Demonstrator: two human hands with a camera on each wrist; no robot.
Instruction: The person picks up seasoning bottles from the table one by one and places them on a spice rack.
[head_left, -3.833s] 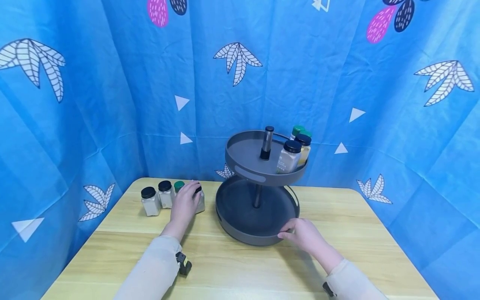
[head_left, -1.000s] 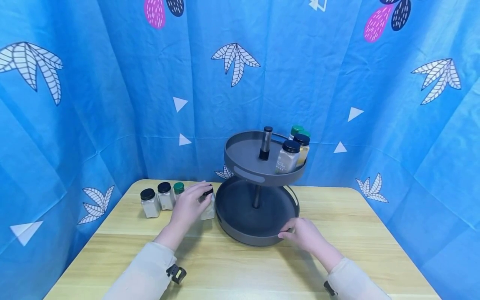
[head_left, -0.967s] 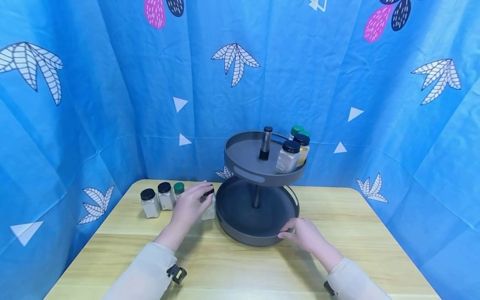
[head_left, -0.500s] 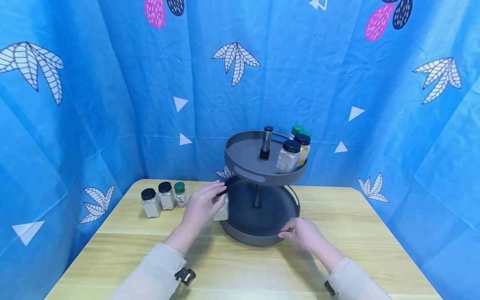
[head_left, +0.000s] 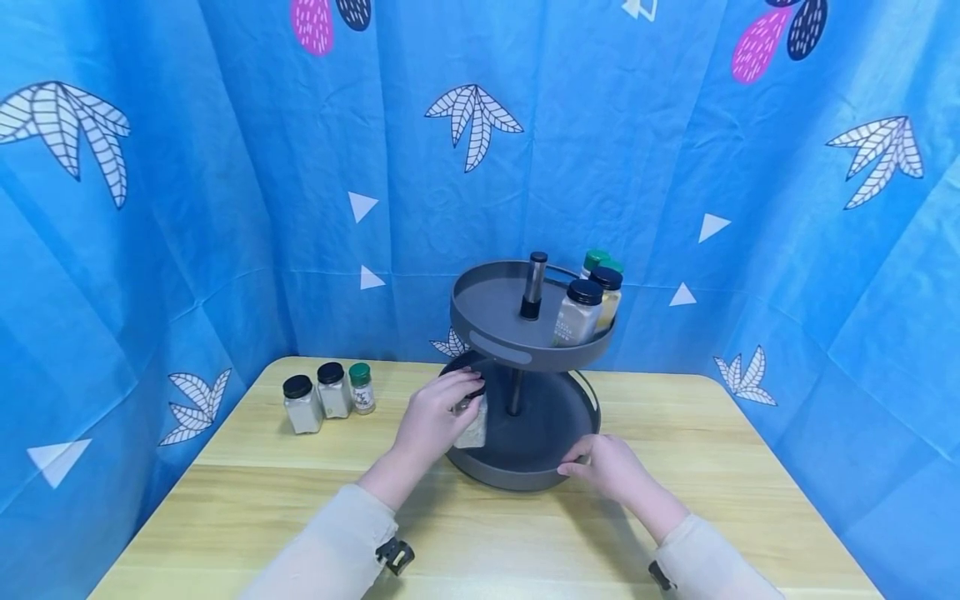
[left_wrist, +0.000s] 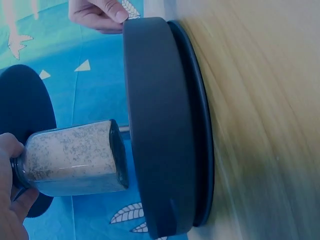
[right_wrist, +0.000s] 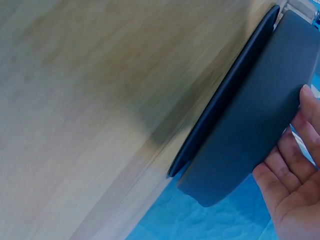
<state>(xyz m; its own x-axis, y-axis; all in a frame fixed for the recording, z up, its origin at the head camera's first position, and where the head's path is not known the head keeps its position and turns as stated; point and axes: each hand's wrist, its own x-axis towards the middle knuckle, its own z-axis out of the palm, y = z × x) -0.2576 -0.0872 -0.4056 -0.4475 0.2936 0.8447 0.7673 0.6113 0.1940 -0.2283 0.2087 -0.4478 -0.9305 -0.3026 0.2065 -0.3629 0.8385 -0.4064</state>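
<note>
My left hand (head_left: pixel 433 414) grips a clear square spice jar (head_left: pixel 472 430) by its black lid, over the left part of the lower tray (head_left: pixel 498 477) of a dark grey two-tier turntable. In the left wrist view the jar's speckled pale contents (left_wrist: pixel 75 155) show, its base just above the tray's rim (left_wrist: pixel 160 125). The thumb and fingers of my right hand (head_left: pixel 609 468) pinch the lower tray's front right rim, also seen in the right wrist view. On the upper tray (head_left: pixel 487 296), two black-lidded jars (head_left: pixel 577 319) and two green-lidded ones (head_left: pixel 597 258) stand to the right.
At the table's back left stand two black-lidded jars (head_left: pixel 303 410) of pale powder and a smaller green-lidded jar (head_left: pixel 363 395). A post (head_left: pixel 533 287) rises through the upper tray's middle. A blue patterned curtain (head_left: pixel 420 208) hangs behind the wooden table (head_left: pixel 225 517).
My left hand has carried the black-lidded jar rightward from the row on the table, over the rim of the lower tray. The right hand stays at the same rim.
</note>
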